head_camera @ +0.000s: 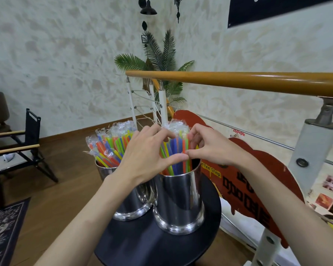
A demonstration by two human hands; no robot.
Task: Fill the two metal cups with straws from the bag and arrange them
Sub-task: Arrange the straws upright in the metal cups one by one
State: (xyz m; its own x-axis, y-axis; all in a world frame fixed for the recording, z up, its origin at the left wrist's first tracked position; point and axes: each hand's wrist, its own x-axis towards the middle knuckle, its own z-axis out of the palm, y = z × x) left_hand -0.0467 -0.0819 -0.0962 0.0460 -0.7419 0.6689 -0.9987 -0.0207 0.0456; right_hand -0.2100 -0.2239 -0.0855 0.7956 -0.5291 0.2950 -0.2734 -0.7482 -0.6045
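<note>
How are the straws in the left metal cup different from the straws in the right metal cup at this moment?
The straws in the left cup fan out and lean leftward, untouched; the straws in the right cup stand gathered in a tight upright bunch, encircled by the left hand and right hand. The left cup sits farther back, the right cup nearer. Both hold wrapped colourful straws on the black round table.

Two metal cups, left and right: polished, mirror-glossy. Straws: smooth coloured plastic in clear, crinkled film wrappers. Round table: dark, matt top. Handrail at 1 o'clock: glossy varnished wood. Wall: rough, matt plaster texture.
</note>
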